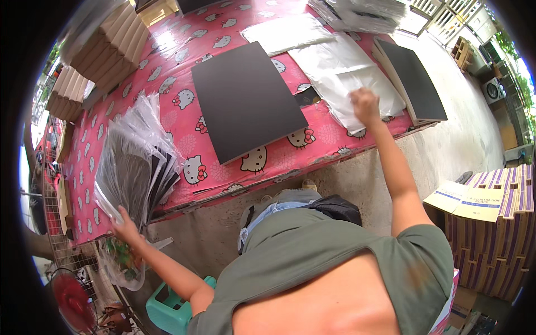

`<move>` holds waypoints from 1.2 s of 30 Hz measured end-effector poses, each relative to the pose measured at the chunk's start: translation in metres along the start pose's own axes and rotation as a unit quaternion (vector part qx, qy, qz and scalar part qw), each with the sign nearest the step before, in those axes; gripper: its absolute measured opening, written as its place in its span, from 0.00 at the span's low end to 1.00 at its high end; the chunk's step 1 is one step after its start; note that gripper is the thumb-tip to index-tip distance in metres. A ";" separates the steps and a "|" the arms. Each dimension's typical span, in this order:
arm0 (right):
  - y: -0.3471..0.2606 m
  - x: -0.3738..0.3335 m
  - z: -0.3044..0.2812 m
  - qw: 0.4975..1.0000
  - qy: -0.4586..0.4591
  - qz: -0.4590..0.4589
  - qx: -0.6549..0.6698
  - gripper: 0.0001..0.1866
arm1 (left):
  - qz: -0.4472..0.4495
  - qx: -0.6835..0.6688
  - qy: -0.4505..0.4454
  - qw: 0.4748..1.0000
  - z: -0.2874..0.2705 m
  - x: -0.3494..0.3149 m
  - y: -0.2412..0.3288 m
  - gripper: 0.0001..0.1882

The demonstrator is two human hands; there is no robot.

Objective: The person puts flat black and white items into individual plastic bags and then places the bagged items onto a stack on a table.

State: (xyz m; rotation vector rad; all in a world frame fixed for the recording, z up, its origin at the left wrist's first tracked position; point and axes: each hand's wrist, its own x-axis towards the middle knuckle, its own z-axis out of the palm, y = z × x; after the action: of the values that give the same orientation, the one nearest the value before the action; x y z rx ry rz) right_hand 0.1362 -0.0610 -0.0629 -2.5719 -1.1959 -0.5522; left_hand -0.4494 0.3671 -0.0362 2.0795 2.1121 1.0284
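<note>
My left hand grips the near corner of a fanned pile of black boards in clear plastic sleeves, at the table's left front. The thumb lies along the pile's edge, and the other fingers are partly hidden. Over a spread of clear plastic bags at the right, my right hand is closed with its fingers curled. Whatever it may pinch is too blurred to make out. Between my hands lies a stack of bare black boards, flat and slightly turned. A small dark piece sits beside it.
The table wears a pink cartoon-print cover. Another black board stack is at its right edge, with wrapped sheets behind. Brown bundles rise at far left. Stacked cartons, a green stool and a red fan stand nearby.
</note>
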 end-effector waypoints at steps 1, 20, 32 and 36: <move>-0.005 -0.017 0.001 0.991 -0.097 -0.087 -0.014 0.13 | 0.004 -0.002 -0.005 1.000 -0.001 -0.013 0.012 0.33; 0.026 0.023 0.000 0.925 -0.103 0.207 0.301 0.08 | -0.076 -0.534 -0.242 0.807 0.011 -0.145 0.172 0.15; 0.070 0.017 0.020 0.811 0.017 0.328 0.484 0.09 | -0.072 -0.547 -0.341 0.761 -0.003 -0.157 0.189 0.14; 0.077 0.021 0.021 0.810 0.205 0.339 0.432 0.10 | 0.015 -0.542 -0.391 0.744 -0.004 -0.165 0.217 0.17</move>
State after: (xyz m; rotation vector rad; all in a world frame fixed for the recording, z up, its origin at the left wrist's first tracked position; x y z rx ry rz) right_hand 0.2134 -0.0873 -0.0776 -1.7416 -0.2046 -0.2624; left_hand -0.2378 0.1981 -0.0082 1.4480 0.7184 0.8039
